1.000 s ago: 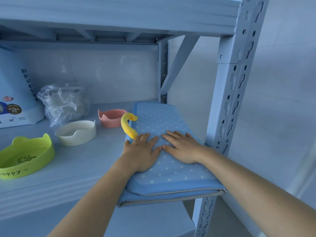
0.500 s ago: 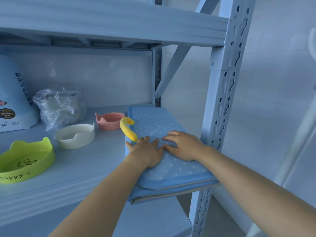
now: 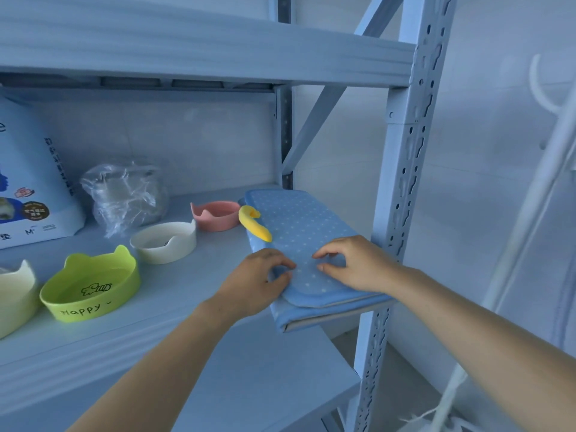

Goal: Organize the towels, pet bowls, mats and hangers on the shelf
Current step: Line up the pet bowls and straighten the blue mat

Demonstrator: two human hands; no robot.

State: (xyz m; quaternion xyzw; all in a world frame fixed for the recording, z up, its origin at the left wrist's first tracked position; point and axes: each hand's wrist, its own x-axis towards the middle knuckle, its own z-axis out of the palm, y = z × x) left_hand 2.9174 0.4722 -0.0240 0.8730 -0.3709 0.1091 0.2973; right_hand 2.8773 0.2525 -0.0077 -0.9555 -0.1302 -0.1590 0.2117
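Blue dotted fabric is pinched between the curled fingers point(image 3: 282, 264) and thumb of the left hand point(image 3: 255, 285), at the near left edge of the folded mat point(image 3: 305, 226). Just beside it, the right hand point(image 3: 361, 266) has bent fingers with their tips on the mat's top layer; whether they grip the cloth cannot be told. The mat lies at the right end of the shelf point(image 3: 187, 294), just beside the upright post point(image 3: 402, 182), its near end overhanging the front lip. A yellow hook point(image 3: 254, 224) rises at its left edge. Further left stand a pink bowl point(image 3: 215, 215), a white bowl point(image 3: 163, 243) and a green bowl point(image 3: 90, 285) marked "Happy". Behind them sit a crinkled plastic bag point(image 3: 124, 194) and a printed package point(image 3: 31, 188).
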